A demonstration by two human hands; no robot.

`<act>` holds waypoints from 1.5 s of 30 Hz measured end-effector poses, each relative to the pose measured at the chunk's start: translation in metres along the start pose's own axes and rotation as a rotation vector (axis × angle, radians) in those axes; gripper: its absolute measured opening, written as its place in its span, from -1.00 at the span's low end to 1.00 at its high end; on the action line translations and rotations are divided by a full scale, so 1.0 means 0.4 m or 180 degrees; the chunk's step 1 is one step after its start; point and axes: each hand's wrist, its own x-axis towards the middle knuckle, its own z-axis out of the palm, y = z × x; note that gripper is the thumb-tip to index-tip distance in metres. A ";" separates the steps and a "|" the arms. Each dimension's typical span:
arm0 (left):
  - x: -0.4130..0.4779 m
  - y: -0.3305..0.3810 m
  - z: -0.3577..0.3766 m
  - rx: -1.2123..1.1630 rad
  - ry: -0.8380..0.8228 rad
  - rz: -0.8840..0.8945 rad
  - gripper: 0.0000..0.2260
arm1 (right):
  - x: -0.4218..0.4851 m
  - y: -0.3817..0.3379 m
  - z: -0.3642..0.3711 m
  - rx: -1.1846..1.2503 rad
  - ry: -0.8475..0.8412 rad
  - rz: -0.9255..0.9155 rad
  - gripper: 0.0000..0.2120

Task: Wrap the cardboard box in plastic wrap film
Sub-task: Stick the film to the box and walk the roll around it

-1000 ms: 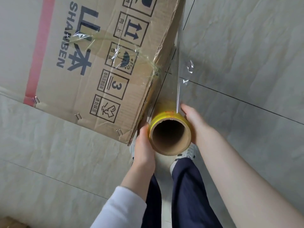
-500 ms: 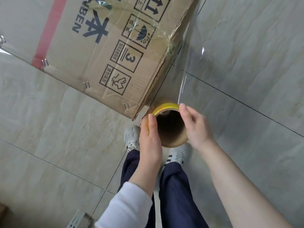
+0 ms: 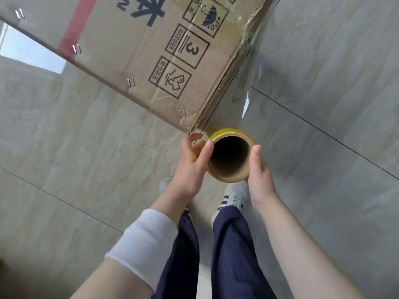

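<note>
The large cardboard box (image 3: 133, 46), printed with handling symbols and a red stripe, fills the upper left; its near corner sits just above my left hand. I hold the plastic wrap roll (image 3: 229, 132), a brown tube with a yellow film edge, upright with its open end facing me. My left hand (image 3: 191, 164) grips its left side, thumb on the rim. My right hand (image 3: 259, 175) grips its right side, fingers hidden behind it. Clear film (image 3: 253, 67) stretches from the roll up along the box's right side, where bunched film clings to the edge.
Grey tiled floor (image 3: 323, 87) with dark grout lines lies all around. My white sneakers (image 3: 236, 194) and dark blue trousers (image 3: 231, 251) are directly below the roll. A bright patch (image 3: 26, 55) shows at the left beside the box.
The box has slid up and right in the view, so its near corner now meets the roll. My hands have shifted on the roll, now holding it from opposite sides.
</note>
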 end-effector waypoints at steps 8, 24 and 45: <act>-0.079 -0.048 -0.002 -0.0371 0.0825 -0.0044 -0.61 | 0.016 -0.008 0.023 -0.1309 -0.0437 -0.0656 0.03; 0.022 -0.044 -0.170 0.1061 -0.0788 0.0124 -0.32 | -0.007 -0.017 0.109 -0.0761 -0.1080 -0.0110 -0.26; -0.048 -0.084 -0.351 0.1176 -0.0145 -0.0118 -0.62 | -0.090 0.016 0.293 -0.1029 -0.0971 0.0021 -0.40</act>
